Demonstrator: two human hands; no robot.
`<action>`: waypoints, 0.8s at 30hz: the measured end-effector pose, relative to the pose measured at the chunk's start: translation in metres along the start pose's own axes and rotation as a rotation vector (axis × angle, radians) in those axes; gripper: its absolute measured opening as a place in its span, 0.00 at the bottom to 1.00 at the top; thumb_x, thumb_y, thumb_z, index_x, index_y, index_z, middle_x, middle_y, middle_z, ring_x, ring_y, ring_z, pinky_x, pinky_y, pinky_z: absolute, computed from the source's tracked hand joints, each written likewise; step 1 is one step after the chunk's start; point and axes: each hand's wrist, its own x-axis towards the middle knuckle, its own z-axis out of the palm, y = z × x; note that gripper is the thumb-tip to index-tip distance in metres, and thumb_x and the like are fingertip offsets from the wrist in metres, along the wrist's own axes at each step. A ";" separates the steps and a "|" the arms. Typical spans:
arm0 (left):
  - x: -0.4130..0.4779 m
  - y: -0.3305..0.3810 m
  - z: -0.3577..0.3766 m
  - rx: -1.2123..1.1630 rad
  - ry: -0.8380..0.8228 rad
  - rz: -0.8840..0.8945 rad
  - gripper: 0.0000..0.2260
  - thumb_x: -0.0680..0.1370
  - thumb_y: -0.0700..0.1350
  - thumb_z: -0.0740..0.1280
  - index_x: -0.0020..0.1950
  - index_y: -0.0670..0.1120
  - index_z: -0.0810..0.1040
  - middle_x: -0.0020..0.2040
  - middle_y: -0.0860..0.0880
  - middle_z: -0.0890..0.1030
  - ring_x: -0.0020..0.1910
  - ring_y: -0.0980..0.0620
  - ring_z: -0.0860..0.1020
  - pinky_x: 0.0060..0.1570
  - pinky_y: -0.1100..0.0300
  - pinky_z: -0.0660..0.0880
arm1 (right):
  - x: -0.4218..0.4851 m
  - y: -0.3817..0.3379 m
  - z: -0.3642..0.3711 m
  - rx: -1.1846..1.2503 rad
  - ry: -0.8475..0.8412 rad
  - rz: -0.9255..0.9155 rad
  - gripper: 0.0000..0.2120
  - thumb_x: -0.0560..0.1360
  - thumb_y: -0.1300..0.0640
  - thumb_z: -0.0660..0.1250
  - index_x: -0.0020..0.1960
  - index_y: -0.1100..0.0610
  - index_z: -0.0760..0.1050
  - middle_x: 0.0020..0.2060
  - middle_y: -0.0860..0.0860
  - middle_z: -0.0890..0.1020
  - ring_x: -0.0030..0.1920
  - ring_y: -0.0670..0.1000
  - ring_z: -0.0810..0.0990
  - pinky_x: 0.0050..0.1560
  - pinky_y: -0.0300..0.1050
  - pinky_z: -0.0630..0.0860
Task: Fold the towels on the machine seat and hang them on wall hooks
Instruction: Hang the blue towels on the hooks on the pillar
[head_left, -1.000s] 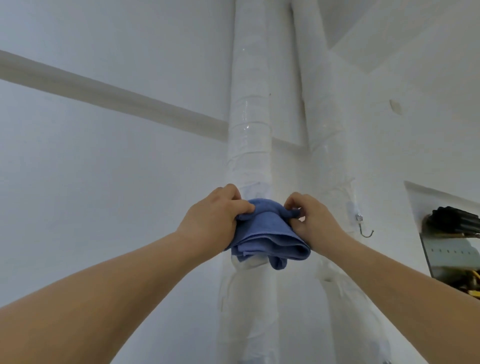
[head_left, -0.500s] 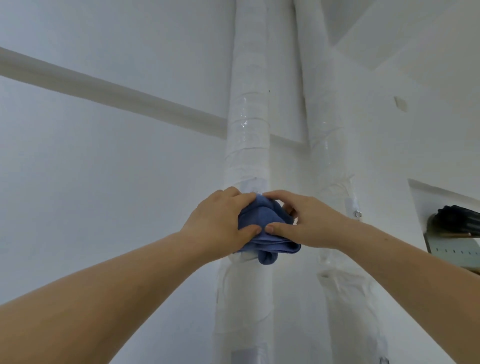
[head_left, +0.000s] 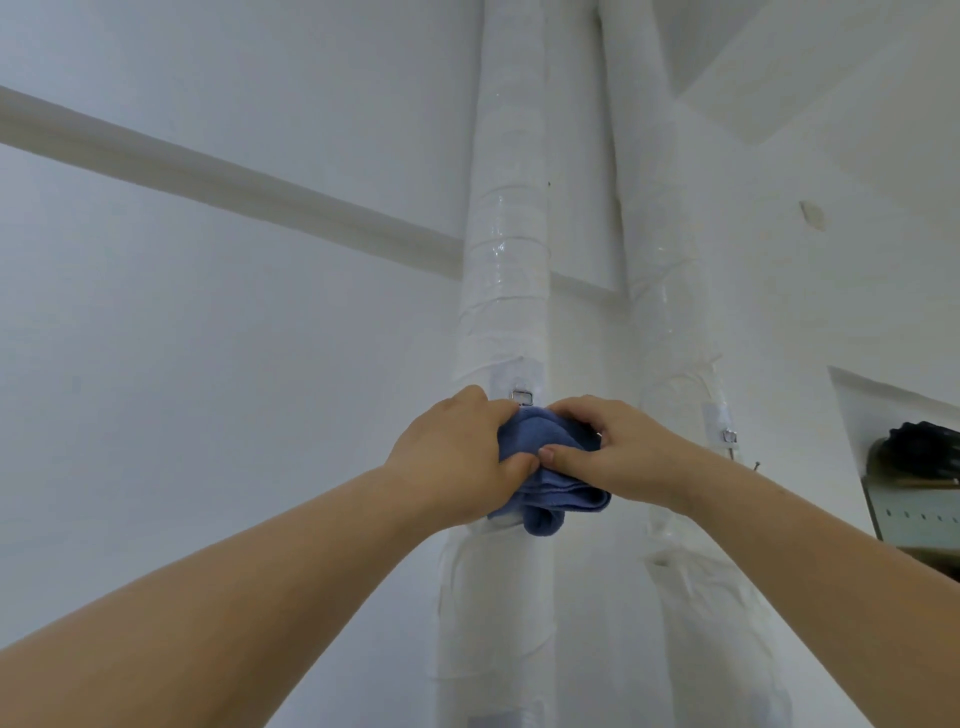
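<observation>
A folded blue towel (head_left: 550, 499) is pressed against the left white wrapped pipe (head_left: 506, 260), just under a small metal hook mount (head_left: 522, 397). My left hand (head_left: 457, 457) grips the towel's left side. My right hand (head_left: 618, 452) holds its right side, the thumb laid across the front. The hook's lower part is hidden behind the towel and my fingers. A second hook (head_left: 730, 439) sits on the right pipe (head_left: 660, 270), bare.
White walls meet in a corner behind the two pipes. A pale horizontal rail (head_left: 234, 187) runs along the left wall. At the right edge a wall recess (head_left: 914, 467) holds dark rolled items and a perforated metal panel.
Both hands lifted the towel and closed in over it, bunching it up against the left pipe's hook mount. The right thumb came across the towel's front.
</observation>
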 end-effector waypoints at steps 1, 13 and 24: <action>-0.002 0.001 0.001 0.005 0.022 0.001 0.16 0.78 0.59 0.66 0.64 0.56 0.76 0.53 0.53 0.76 0.51 0.51 0.77 0.52 0.54 0.77 | -0.001 0.000 0.001 0.012 -0.004 0.006 0.11 0.77 0.52 0.72 0.59 0.46 0.80 0.51 0.44 0.84 0.52 0.45 0.83 0.57 0.47 0.81; -0.018 -0.003 -0.008 -0.140 0.049 0.007 0.17 0.80 0.50 0.62 0.69 0.56 0.76 0.59 0.56 0.72 0.58 0.54 0.73 0.59 0.58 0.73 | -0.017 -0.004 -0.009 -0.052 0.072 0.019 0.15 0.75 0.51 0.72 0.61 0.44 0.80 0.57 0.41 0.80 0.58 0.43 0.78 0.61 0.41 0.72; -0.017 -0.006 0.010 -0.170 0.139 -0.011 0.17 0.79 0.49 0.65 0.69 0.58 0.76 0.55 0.56 0.77 0.53 0.55 0.76 0.55 0.57 0.75 | -0.014 0.009 0.016 0.086 0.183 0.013 0.16 0.73 0.59 0.72 0.57 0.42 0.81 0.47 0.40 0.86 0.51 0.41 0.83 0.54 0.44 0.82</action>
